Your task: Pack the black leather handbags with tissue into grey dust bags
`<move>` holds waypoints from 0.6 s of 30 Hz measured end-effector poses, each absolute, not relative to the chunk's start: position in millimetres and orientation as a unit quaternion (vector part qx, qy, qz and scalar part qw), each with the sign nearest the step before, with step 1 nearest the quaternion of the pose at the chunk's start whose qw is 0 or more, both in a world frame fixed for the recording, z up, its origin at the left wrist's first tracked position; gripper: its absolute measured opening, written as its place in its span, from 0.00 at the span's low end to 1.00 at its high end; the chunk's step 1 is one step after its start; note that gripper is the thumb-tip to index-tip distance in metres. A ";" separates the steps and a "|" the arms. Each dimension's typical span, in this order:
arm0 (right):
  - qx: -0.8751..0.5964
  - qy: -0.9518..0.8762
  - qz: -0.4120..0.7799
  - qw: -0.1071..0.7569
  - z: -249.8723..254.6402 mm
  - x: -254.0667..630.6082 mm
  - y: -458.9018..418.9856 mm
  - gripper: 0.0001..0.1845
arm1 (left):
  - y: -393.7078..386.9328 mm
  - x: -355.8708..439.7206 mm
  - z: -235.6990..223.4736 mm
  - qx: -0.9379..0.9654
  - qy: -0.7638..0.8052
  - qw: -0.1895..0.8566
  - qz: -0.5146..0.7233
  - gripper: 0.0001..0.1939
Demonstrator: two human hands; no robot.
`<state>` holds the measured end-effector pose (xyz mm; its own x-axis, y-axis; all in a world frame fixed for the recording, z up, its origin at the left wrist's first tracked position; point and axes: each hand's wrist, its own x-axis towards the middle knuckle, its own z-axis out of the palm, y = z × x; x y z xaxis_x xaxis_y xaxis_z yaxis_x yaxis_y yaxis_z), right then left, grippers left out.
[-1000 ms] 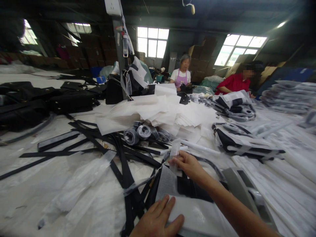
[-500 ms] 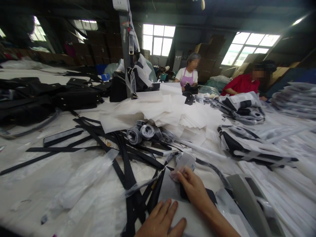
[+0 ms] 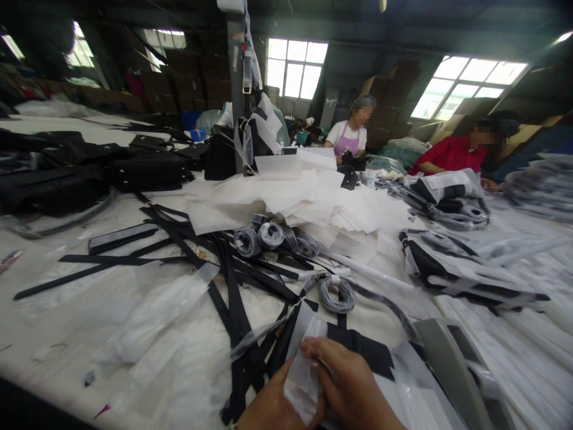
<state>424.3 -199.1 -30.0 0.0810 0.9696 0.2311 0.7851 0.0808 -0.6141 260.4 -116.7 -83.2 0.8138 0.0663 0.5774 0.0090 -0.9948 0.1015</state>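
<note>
At the bottom middle, my left hand (image 3: 271, 403) and my right hand (image 3: 351, 382) close together on a translucent white wrapping sheet (image 3: 302, 388). My right fingers and thumb grip its right side, and my left hand is wrapped round its left side, with its fingertips largely hidden. A black bag (image 3: 364, 349) with straps lies just beyond my right hand, partly covered by the sheet and the hand. Behind it sits a coiled strap (image 3: 337, 294) in clear film, joined to a film-wrapped strap (image 3: 394, 313) that curves to the right.
Loose black straps (image 3: 230, 310) cross the table on the left, beside clear plastic bags (image 3: 147, 334). A grey tape dispenser (image 3: 456, 370) stands at right. White sheets (image 3: 286, 197) are heaped ahead, near a post (image 3: 237, 89). Wrapped bags (image 3: 465, 269) lie right; two people (image 3: 349, 137) work beyond.
My left hand, flat on the sheet before, now closes round it. My right hand has come down and nearer, folding the sheet. The coiled strap and more of the black bag are uncovered.
</note>
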 end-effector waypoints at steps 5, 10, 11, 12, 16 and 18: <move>-0.621 -0.704 0.057 0.339 -26.2 416.6 -214.6 0.19 | -122.1 261.1 -94.2 0.948 0.017 0.082 0.306 0.15; -0.611 -0.704 -0.018 0.362 -30.4 410.4 -227.6 0.15 | -126.0 262.4 -96.5 0.935 0.038 0.095 0.341 0.16; -0.616 -0.697 -0.018 0.365 -31.5 409.2 -229.1 0.15 | -125.7 262.4 -94.0 0.934 0.036 0.104 0.341 0.16; -0.622 -0.690 -0.015 0.369 -32.3 408.3 -230.1 0.15 | -125.0 262.1 -90.4 0.935 0.032 0.116 0.334 0.15; -0.613 -0.693 -0.012 0.379 -33.5 407.9 -231.5 0.17 | -120.1 255.6 -72.9 0.941 0.050 0.169 0.290 0.16; -0.610 -0.698 -0.013 0.373 -34.5 408.7 -232.8 0.18 | -117.6 250.6 -68.6 0.941 0.041 0.175 0.288 0.17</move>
<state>408.7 -232.8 -34.5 0.0239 0.8426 0.5380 0.8626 0.2546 -0.4371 250.6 -117.6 -68.6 0.8309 0.1774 0.5274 -0.0239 -0.9356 0.3523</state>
